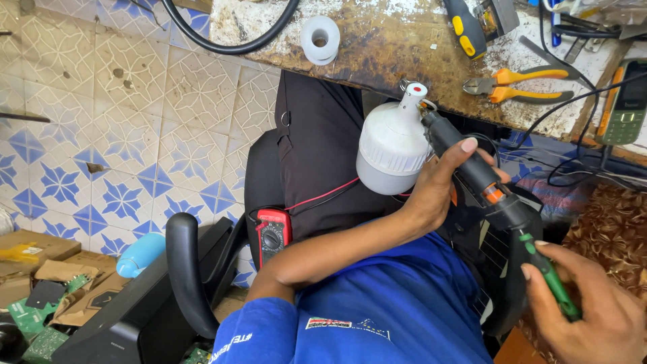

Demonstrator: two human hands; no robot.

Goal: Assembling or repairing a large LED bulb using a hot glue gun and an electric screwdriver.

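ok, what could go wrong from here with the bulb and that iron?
1. The left hand holds both the bulb and the iron; that crowded hold could let the bulb slip off the lap.
2. The iron's tip sits by the bulb's base, close to the thumb: a burn or melted plastic is possible.
3. The right hand holds a green tool near the cord; it may snag.

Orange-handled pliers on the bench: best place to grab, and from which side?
Take the pliers by the two orange handles, around their middle, coming from above. They lie flat on the bench, handles pointing right and slightly spread, jaws pointing left. A dark cable crosses near the handle ends, so stay clear of it.
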